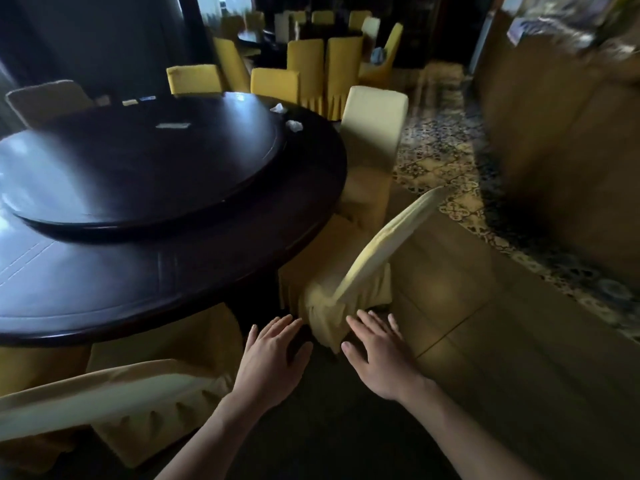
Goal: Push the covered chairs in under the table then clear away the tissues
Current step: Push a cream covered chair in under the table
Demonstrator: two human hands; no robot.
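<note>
A large dark round table (173,292) with a raised turntable (138,174) fills the left. Two crumpled white tissues (294,125) (278,107) lie near its far right rim. A pale yellow covered chair (377,244) stands at the table's right side, its seat partly under the rim. Another covered chair (372,133) stands behind it. A third covered chair (114,386) sits at the near left. My left hand (273,355) and my right hand (375,351) are stretched forward with spread fingers, holding nothing, just short of the nearest chair's skirt.
More yellow covered chairs (317,67) crowd around another table at the back. Patterned carpet (446,147) and a tan tiled floor (485,341) run along the right. A blurred wooden counter (561,133) stands at far right. A flat white card (172,125) lies on the turntable.
</note>
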